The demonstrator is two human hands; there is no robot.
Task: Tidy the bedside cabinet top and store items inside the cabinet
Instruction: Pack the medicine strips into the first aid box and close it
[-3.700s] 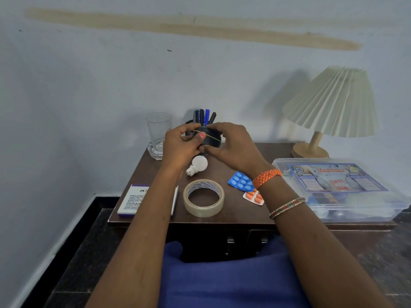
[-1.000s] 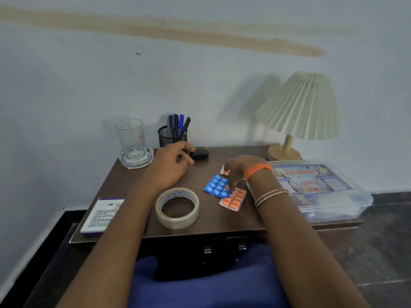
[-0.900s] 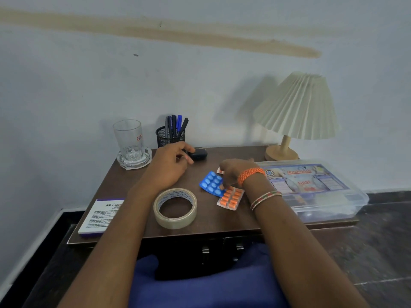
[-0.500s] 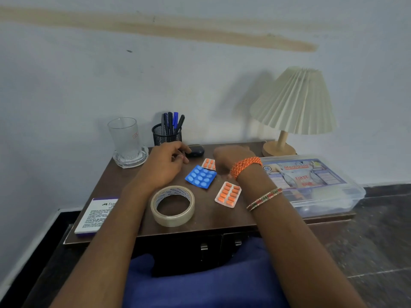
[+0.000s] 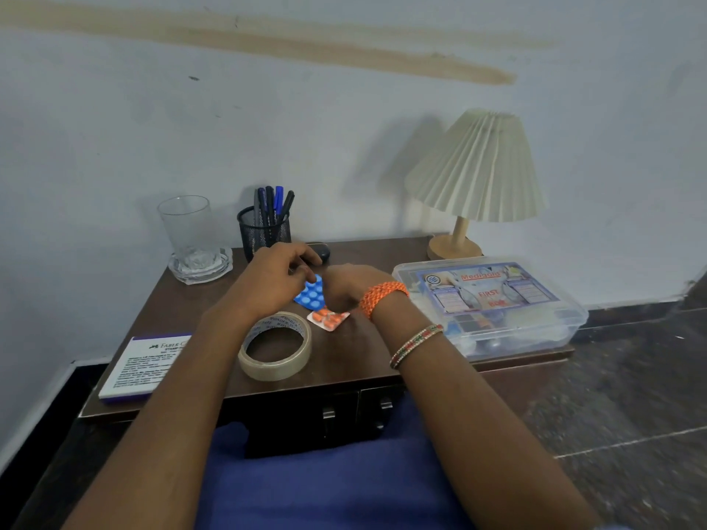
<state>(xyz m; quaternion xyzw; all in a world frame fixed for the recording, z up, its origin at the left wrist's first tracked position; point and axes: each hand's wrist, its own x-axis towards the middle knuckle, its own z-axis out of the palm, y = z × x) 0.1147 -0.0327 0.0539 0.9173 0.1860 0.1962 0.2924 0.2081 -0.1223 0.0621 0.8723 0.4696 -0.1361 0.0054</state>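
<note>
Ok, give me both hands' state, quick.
Left hand: fingers loosely curled, holding nothing visible.
Right hand: over the pill strips; grip cannot be told.

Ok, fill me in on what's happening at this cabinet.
A person is tidying a bedside cabinet top, both hands over the pill strips in the middle. The right hand reaches down onto the blue blister pack, with an orange blister pack just in front of it; whether it grips either is hidden. The left hand hovers beside, fingers loosely curled, holding nothing visible. A tape roll, a white box, a glass, a pen holder, a lamp and a first aid box sit on top. The cabinet doors look closed.
</note>
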